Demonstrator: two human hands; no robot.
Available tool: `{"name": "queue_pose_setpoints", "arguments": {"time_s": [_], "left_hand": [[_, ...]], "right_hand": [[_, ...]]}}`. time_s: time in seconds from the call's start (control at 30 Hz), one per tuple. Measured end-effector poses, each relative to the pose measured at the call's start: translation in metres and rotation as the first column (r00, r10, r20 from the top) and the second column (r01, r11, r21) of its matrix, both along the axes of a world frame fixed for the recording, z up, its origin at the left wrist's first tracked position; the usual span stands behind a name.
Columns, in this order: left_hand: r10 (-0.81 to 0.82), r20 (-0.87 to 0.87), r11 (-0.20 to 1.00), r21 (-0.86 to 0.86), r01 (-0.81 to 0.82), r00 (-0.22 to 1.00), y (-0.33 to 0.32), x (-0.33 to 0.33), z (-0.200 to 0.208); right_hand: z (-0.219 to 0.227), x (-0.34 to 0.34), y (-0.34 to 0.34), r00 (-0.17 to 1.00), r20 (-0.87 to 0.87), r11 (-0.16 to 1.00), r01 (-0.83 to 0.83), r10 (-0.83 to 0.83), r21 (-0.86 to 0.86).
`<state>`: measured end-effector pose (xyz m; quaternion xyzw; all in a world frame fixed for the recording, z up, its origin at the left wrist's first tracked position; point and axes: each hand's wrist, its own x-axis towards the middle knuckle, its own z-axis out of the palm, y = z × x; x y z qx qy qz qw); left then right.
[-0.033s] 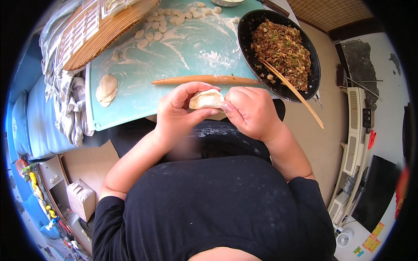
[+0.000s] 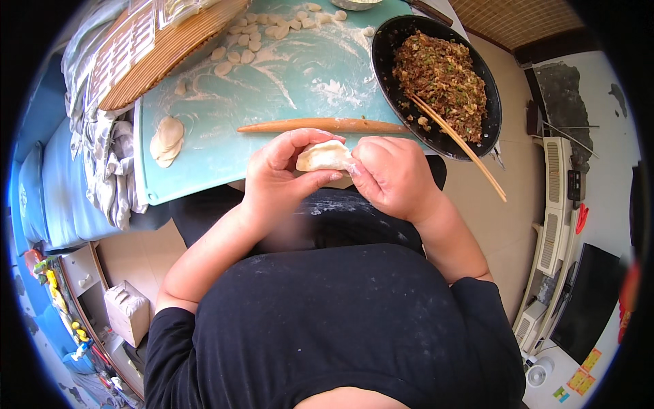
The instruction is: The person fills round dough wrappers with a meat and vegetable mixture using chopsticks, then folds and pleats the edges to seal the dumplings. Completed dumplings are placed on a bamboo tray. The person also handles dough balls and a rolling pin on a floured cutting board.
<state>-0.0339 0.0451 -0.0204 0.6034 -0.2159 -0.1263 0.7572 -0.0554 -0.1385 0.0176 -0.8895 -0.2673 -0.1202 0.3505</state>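
Observation:
A folded dumpling [image 2: 321, 157] is held up between my two hands, just past the near edge of the table. My left hand [image 2: 281, 163] cups its left end between thumb and fingers. At the other end, my right hand [image 2: 392, 170] pinches the dough edge between thumb and curled forefinger. Right behind the hands lies a wooden rolling pin [image 2: 327, 125] on the floured blue-green mat [image 2: 204, 184]. A black pan [image 2: 496, 102] of chopped filling [image 2: 443, 78] stands to the right, with wooden chopsticks [image 2: 463, 140] resting across its near rim.
Several flat wrappers [image 2: 167, 141] lie at the mat's left. Small dough pieces [image 2: 254, 34] are scattered at the back. A round slatted tray [image 2: 146, 78] overhangs the far left corner, above bunched grey-white cloth [image 2: 116, 170]. A bowl [image 2: 355, 3] shows at the top edge.

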Motion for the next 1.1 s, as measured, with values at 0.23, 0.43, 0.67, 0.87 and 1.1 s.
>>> {"name": "queue_pose_setpoints", "arguments": {"time_s": [0.23, 0.43, 0.67, 0.87, 1.1], "left_hand": [[-0.047, -0.02, 0.991, 0.127, 0.049, 0.999, 0.006, 0.009, 0.011], [-0.068, 0.073, 0.975, 0.218, 0.05, 0.995, 0.009, 0.013, 0.009], [-0.18, -0.306, 0.984, -0.073, 0.165, 0.935, 0.019, 0.018, 0.011], [-0.203, -0.232, 0.978, 0.0, 0.209, 0.951, 0.025, 0.022, 0.015], [-0.2, -0.403, 0.975, -0.174, 0.14, 0.893, 0.032, 0.02, 0.006]], "right_hand": [[0.001, 0.006, -0.01, 0.99, -0.102, 0.994, -0.103, 0.098, -0.04], [0.004, 0.015, -0.003, 0.991, -0.084, 0.992, -0.11, 0.104, -0.07], [0.007, 0.023, -0.003, 0.946, -0.237, 0.973, -0.231, 0.221, -0.014], [0.006, 0.031, 0.01, 0.962, -0.227, 0.988, -0.151, 0.15, 0.016], [0.005, 0.033, 0.014, 0.914, -0.357, 0.975, -0.14, 0.194, 0.171]]}}
